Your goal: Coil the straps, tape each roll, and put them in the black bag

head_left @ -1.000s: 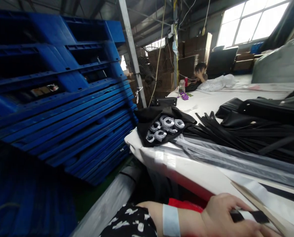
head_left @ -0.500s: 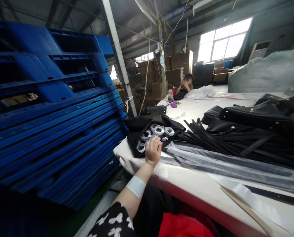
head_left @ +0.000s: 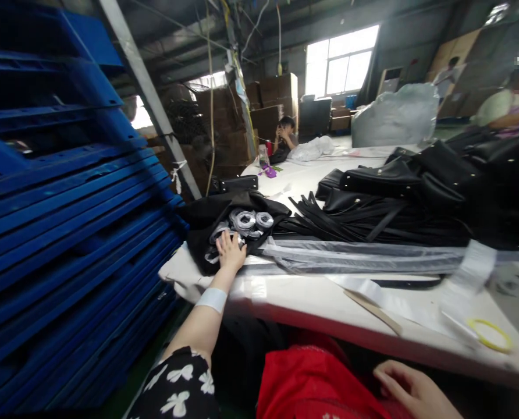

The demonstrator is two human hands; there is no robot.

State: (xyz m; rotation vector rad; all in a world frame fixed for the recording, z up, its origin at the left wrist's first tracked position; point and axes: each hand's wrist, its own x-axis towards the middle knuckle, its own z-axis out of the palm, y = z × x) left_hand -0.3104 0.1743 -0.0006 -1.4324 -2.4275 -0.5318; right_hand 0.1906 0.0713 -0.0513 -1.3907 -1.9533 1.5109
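Note:
My left hand (head_left: 231, 253) reaches forward with its fingers spread over several wrapped rolls (head_left: 245, 220) that lie on black cloth (head_left: 198, 221) at the table's near left corner. Its fingertips touch the nearest rolls; no roll is lifted. At the bottom right, low beside the red cloth (head_left: 303, 378) over my lap, is my right hand (head_left: 410, 387). Its fingers are curled with the thumb side up, and whatever may be between them is not visible. Clear plastic strips (head_left: 351, 254) run along the table to the right of the rolls.
Blue pallets (head_left: 67, 244) are stacked at the left beside a metal post (head_left: 150, 99). Black straps (head_left: 347, 218) and black bags (head_left: 381, 177) cover the table's right part. A yellow ring (head_left: 490, 336) lies near its edge. Seated behind is a person (head_left: 285, 137); others are at the right.
The view has swung to the right. My left hand has spread its fingers over the rolls, and my right hand has come into view at the bottom right.

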